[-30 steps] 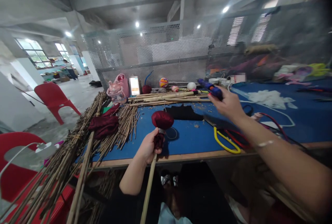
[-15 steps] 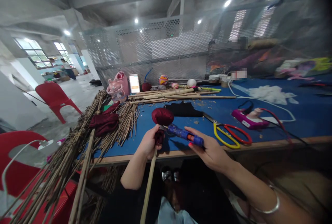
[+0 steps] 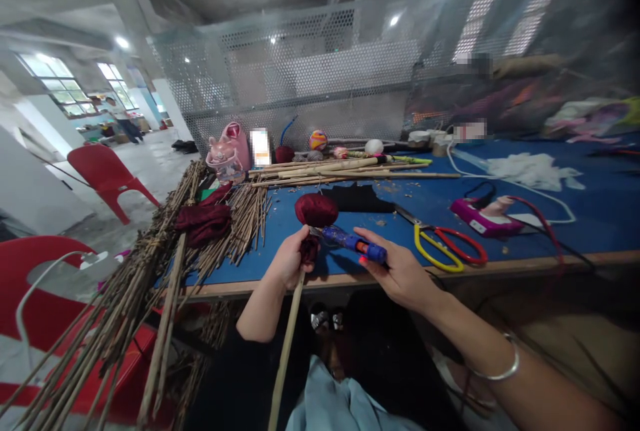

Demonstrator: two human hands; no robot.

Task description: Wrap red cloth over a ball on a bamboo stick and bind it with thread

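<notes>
My left hand (image 3: 291, 259) is closed round dark red fabric (image 3: 309, 251) at the top of a pale stick (image 3: 286, 358), which slants down toward my lap. In my right hand (image 3: 400, 274) is a blue glue gun (image 3: 353, 242) with an orange part. Its metal tip points left and lies close to the fabric, though whether they touch is unclear. A round dark red bundle (image 3: 316, 209) rests on the blue table just beyond the tip. Black cloth (image 3: 357, 198) lies behind it, beside scissors (image 3: 445, 246) with one yellow and one red handle.
Brown twigs (image 3: 130, 284) and folded dark red cloth (image 3: 205, 221) lie at the left. Pale sticks (image 3: 325, 168) cross the back of the blue table (image 3: 400, 218). A purple power strip (image 3: 485, 218) with cables sits right. Red chairs (image 3: 107, 174) stand left; people are far off.
The view has tilted slightly down, so most things sit higher in the picture. Both hands keep their holds, and the glue gun stays close to the fabric. In the distance, a person shows more clearly.
</notes>
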